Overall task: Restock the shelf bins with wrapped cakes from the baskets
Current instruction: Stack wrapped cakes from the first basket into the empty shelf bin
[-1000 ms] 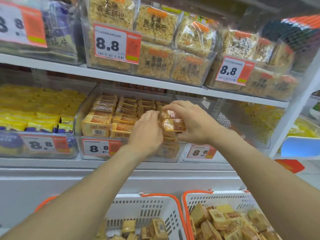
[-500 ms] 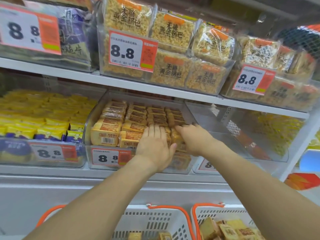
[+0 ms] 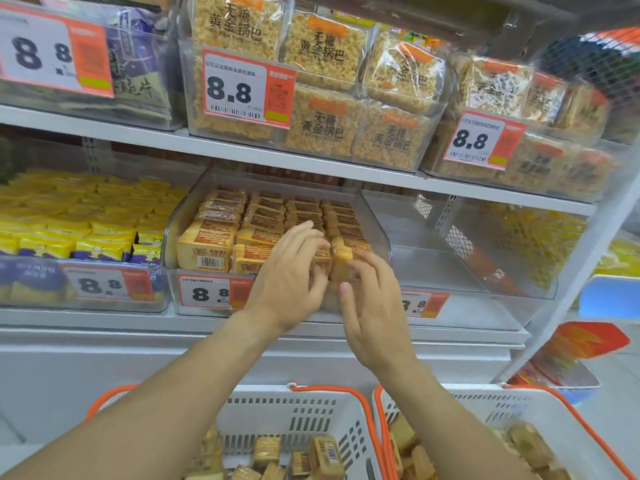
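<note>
Fingers point(image 3: 304, 237) of the left hand point(image 3: 289, 285) lie straight and slightly spread, tips resting on the front row of wrapped cakes point(image 3: 266, 223) in the clear shelf bin point(image 3: 372, 216). Beside them, the right hand point(image 3: 372, 306) is held open with fingers relaxed and loosely fanned, its fingertips just at a cake at the bin's front right corner; whether they actually touch the wrapper cannot be told. Neither hand grips anything.

Beyond the fingertips, the cakes fill the bin in neat rows running front to back, each flat packet lying with its long axis across the bin, printed brown labels facing up. On the left front cake a barcode faces outward. Under the left palm, a price tag point(image 3: 211, 292) reading 8.8 is fixed to the bin's front wall.

Left of the left hand, a neighbouring bin holds yellow packets point(image 3: 86, 216). Right of the right hand, a clear bin point(image 3: 485, 258) stands on the same shelf. Above the fingers, the upper shelf point(image 3: 311, 157) carries bags of rice crackers point(image 3: 322, 123).

Below the wrists, two white baskets with orange handles, the left basket point(image 3: 294, 417) and the right basket point(image 3: 519, 410), hold more wrapped cakes lying jumbled at mixed angles.
</note>
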Demonstrator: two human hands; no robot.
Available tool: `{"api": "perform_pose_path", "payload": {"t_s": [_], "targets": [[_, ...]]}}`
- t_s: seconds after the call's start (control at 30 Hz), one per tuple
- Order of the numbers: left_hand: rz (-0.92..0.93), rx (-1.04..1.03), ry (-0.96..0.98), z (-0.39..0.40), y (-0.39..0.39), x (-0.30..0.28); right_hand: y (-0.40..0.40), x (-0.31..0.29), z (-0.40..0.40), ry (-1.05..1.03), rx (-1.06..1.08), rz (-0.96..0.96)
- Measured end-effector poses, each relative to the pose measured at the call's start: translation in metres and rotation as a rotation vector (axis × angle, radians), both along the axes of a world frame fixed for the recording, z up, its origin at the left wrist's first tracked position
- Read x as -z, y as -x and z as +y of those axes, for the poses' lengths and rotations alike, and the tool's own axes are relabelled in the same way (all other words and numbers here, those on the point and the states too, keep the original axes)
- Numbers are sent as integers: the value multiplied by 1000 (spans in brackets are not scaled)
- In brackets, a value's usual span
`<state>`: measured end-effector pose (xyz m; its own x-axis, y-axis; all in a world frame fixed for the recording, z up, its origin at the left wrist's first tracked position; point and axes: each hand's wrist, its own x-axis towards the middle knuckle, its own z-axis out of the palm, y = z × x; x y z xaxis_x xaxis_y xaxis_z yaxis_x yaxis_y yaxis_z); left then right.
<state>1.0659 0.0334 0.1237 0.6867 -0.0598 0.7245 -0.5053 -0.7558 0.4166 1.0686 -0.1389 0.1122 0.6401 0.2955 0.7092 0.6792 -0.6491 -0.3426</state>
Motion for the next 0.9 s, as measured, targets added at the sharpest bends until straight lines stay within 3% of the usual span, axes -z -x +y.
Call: {"api": "perform_pose_path", "payload": {"t_s": [0.1, 0.2, 0.37, 0.5, 0.57, 0.67, 0.8, 0.9], "targets": [[-207, -50, 107, -6, 32, 25, 25, 34, 1, -125, -12, -57], [-96, -43, 146, -10, 68, 77, 49, 77, 2, -108, -66, 112], [552, -103, 90, 4, 123, 178, 90, 152, 3, 314, -185, 659], [1124, -152, -310, 21, 161, 240, 118, 213, 2, 891, -232, 1278], [1351, -184, -400, 30, 184, 261, 137, 240, -1, 992, -221, 1448], [1506, -169, -489, 38, 211, 289, 158, 269, -2, 944, -127, 1499], [1561, -144, -679, 33, 219, 297, 183, 292, 3, 870, -86, 1505], [1562, -114, -864, 31, 223, 302, 192, 300, 11, 960, -114, 1542]]}}
